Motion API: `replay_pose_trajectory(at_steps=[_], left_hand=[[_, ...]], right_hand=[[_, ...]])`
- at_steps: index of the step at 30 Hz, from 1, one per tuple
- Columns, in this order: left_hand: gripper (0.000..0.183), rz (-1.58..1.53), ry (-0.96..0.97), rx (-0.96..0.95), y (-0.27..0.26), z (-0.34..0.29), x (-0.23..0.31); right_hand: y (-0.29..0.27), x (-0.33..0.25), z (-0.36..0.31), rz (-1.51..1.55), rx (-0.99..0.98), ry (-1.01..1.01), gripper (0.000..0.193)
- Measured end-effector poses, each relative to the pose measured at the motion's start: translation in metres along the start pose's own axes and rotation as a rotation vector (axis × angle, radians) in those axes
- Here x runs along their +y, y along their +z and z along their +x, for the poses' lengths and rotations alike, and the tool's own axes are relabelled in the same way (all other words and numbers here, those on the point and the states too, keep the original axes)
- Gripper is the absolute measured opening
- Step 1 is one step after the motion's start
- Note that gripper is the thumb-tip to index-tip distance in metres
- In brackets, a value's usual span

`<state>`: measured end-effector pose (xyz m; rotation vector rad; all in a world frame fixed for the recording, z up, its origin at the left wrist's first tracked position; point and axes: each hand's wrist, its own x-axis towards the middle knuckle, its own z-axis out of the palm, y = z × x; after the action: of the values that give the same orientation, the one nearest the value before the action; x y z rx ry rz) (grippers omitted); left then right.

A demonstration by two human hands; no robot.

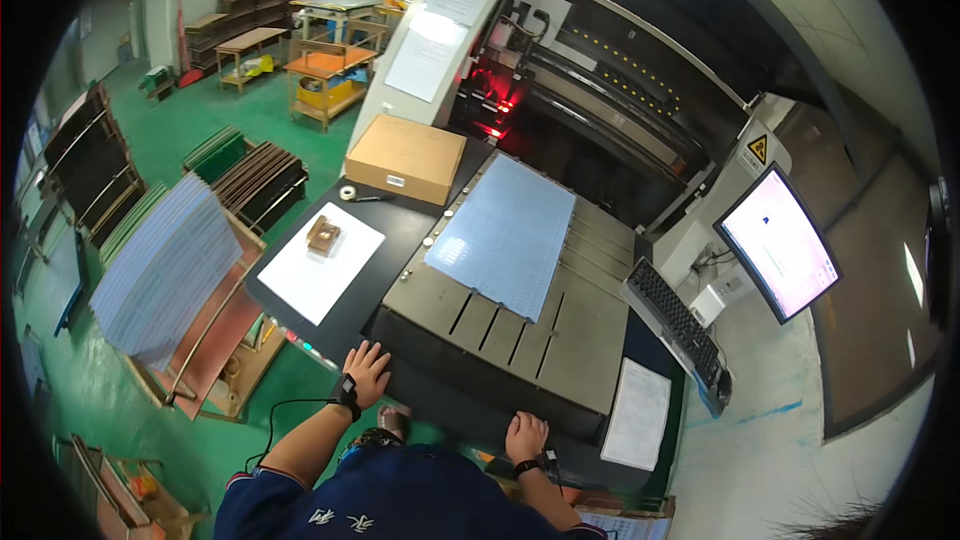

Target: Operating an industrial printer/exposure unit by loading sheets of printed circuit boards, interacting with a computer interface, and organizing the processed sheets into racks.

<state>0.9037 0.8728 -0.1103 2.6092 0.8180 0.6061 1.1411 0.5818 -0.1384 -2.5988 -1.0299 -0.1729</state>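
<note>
My left hand [367,374] lies flat with fingers spread on the dark front edge of a machine table, a black band on its wrist. Farther right along that edge rests my right hand [526,436], its fingers curled in and nothing visible in them. Beyond both hands is the slotted grey machine bed [497,340], with a light blue sheet panel [508,230] on it. Neither hand touches the panel. Left of the bed, a white paper [325,275] carries a small brown block-like object [322,236].
Behind the paper sit a cardboard box [405,157] and a tape roll [347,193]. The machine gantry [590,100] glows red inside. At right are a keyboard [672,320], monitor [780,240] and papers [638,415]. Panel stacks [170,270] stand on racks at left.
</note>
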Motion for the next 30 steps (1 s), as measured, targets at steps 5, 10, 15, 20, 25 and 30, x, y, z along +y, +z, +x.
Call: replay_pose_trajectory(at_steps=[5, 10, 15, 20, 25, 30], left_hand=[[0.041, -0.045, -0.100, -0.014, -0.006, -0.089, 0.002], [0.038, -0.069, -0.744, -0.851, 0.023, -0.307, -0.052], [0.047, 0.016, -0.853, -1.149, 0.022, -0.565, -0.058], [0.034, -0.031, -1.577, -0.376, -0.026, -0.691, 0.019], [0.047, -0.329, -1.812, -0.241, 0.001, -0.723, 0.061], [0.042, -0.488, -1.752, 0.153, 0.035, -0.776, 0.119]], right_hand=[[-0.026, 0.027, 0.004, 0.157, -0.030, -0.147, 0.023], [-0.015, 0.011, 0.019, 0.205, -0.007, -0.176, 0.026], [-0.029, -0.021, 0.028, 0.093, -0.278, 0.041, 0.035], [0.004, 0.000, -0.003, 0.122, 0.000, 0.028, 0.033], [0.086, 0.017, -0.011, -0.300, 0.213, 0.094, 0.034], [0.121, -0.145, -0.089, -0.771, -0.549, -0.301, 0.033]])
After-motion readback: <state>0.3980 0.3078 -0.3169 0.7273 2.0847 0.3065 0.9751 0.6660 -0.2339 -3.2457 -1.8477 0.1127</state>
